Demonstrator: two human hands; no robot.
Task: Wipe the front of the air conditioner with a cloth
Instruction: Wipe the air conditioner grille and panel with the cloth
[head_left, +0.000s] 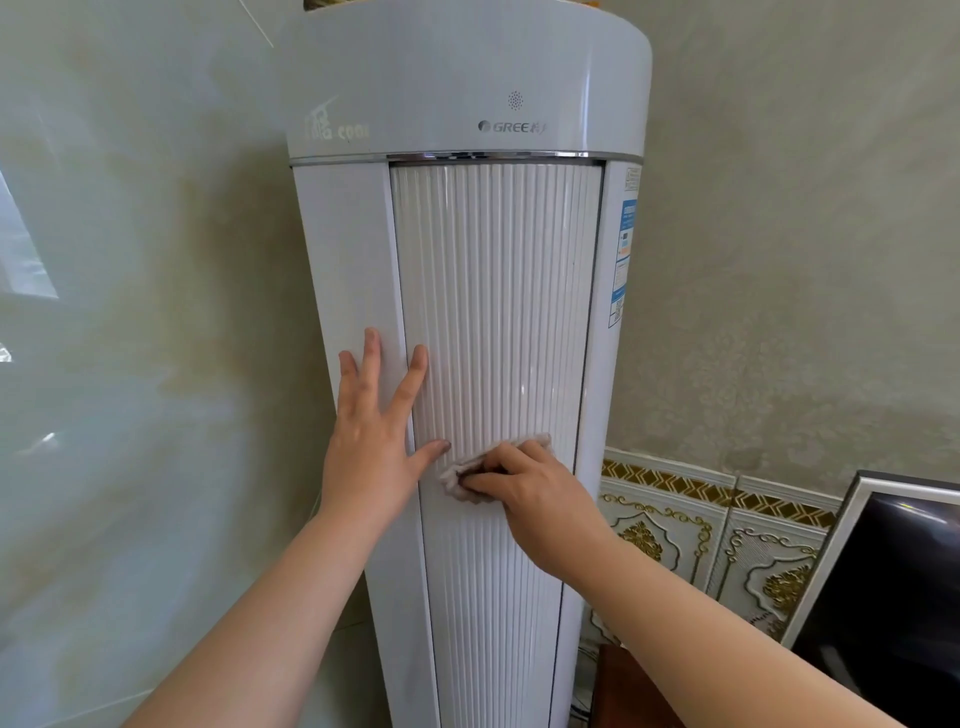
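The right hand (530, 493) covers most of the cloth (452, 480). The air conditioner (467, 78) is cut off top and bottom; its side labels (623, 260) are unreadable.

2 bare arms, no sleeves, no watch, no rings. Left hand (371, 441) & right hand (535, 493) have no gloves. Fingers (415, 374) are long w/ short nails; thumb nail on left looks dark

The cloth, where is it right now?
In the head view, the cloth is pressed under the right hand against the air conditioner ribbed front panel, beside the left hand thumb.
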